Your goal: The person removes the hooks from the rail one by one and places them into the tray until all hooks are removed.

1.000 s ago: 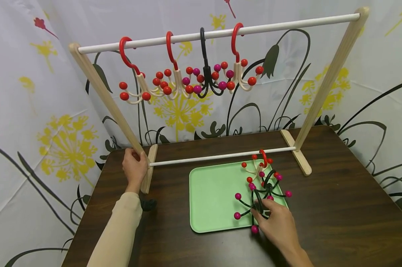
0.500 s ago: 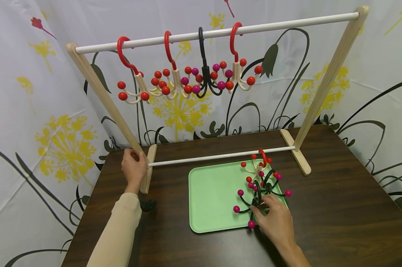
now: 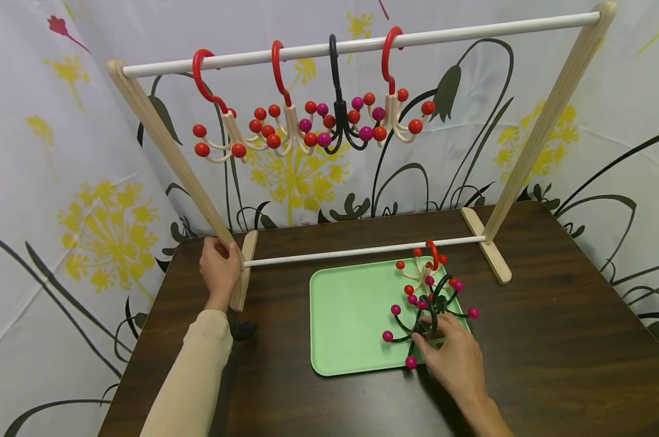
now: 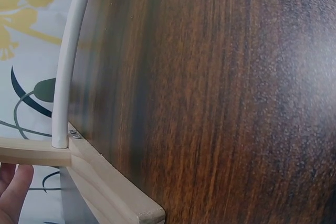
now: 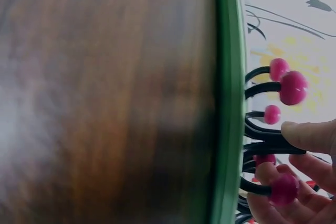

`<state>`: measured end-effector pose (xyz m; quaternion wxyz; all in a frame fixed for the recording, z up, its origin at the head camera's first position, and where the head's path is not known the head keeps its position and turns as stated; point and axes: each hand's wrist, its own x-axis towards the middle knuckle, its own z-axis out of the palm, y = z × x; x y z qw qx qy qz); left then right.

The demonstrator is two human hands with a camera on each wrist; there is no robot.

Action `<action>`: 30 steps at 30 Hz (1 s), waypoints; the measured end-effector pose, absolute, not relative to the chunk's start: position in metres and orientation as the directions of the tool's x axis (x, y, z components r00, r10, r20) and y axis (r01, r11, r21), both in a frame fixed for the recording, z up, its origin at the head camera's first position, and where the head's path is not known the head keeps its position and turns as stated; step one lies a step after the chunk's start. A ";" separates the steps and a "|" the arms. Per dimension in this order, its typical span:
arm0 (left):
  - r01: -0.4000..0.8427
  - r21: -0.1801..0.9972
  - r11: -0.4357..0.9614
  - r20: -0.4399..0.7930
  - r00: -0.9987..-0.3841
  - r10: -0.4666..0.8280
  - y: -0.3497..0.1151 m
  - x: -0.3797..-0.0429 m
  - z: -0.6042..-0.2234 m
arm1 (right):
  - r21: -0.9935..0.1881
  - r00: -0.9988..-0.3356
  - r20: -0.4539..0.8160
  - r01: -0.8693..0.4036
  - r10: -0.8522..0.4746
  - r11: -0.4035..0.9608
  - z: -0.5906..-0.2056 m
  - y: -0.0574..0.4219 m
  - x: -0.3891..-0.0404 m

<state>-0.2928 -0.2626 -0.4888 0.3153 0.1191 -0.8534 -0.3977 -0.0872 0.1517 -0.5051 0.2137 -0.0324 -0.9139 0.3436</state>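
My left hand (image 3: 220,270) grips the left wooden post (image 3: 172,145) of a small rack near its foot; in the left wrist view my fingertips (image 4: 20,182) lie against the wood. Over the near right part of the green tray (image 3: 340,328), my right hand (image 3: 454,358) pinches a black multi-arm hanger (image 3: 419,329) with magenta ball tips by its stem, its hook curving up. Close behind it on the tray are another black hanger (image 3: 441,303) with magenta balls and a cream one (image 3: 424,274) with a red hook and red balls.
From the rack's white top bar (image 3: 482,33) hang three cream hangers with red hooks (image 3: 390,60) and one black hanger (image 3: 341,115). A white lower bar (image 3: 318,256) runs behind the tray. A small dark object (image 3: 244,331) lies beside my left wrist. A patterned curtain (image 3: 110,340) backs the table.
The black hanger in my right hand has turned slightly, its magenta tips shifting up in view and its hook swinging right. My left hand keeps its hold on the post.
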 end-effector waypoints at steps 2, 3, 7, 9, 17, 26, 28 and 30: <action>0.046 0.755 0.654 0.441 -0.773 -0.456 -0.262 -0.294 -0.488 | -0.646 -0.909 0.364 -0.091 0.201 0.758 -0.502 0.153 -0.087; 0.044 0.756 0.653 0.440 -0.773 -0.456 -0.262 -0.294 -0.488 | -0.648 -0.910 0.363 -0.093 0.199 0.756 -0.500 0.154 -0.086; 0.041 0.755 0.654 0.436 -0.776 -0.455 -0.262 -0.295 -0.488 | -0.689 -0.928 0.311 -0.070 0.207 0.722 -0.487 0.159 -0.082; 0.042 0.754 0.656 0.437 -0.778 -0.452 -0.261 -0.295 -0.488 | -0.713 -0.941 0.267 -0.048 0.208 0.699 -0.477 0.164 -0.080; 0.041 0.754 0.656 0.441 -0.771 -0.459 -0.263 -0.295 -0.489 | -0.756 -0.972 0.203 -0.077 0.121 0.650 -0.423 0.184 -0.076; 0.041 0.751 0.659 0.445 -0.769 -0.459 -0.263 -0.295 -0.490 | -0.677 -0.886 0.459 -0.302 0.063 0.671 -0.384 0.199 -0.103; 0.043 0.750 0.660 0.447 -0.768 -0.458 -0.263 -0.295 -0.490 | -0.655 -0.850 0.524 -0.360 0.056 0.665 -0.371 0.201 -0.115; 0.046 0.751 0.659 0.448 -0.769 -0.457 -0.263 -0.295 -0.489 | -0.629 -0.804 0.593 -0.420 0.055 0.654 -0.355 0.201 -0.127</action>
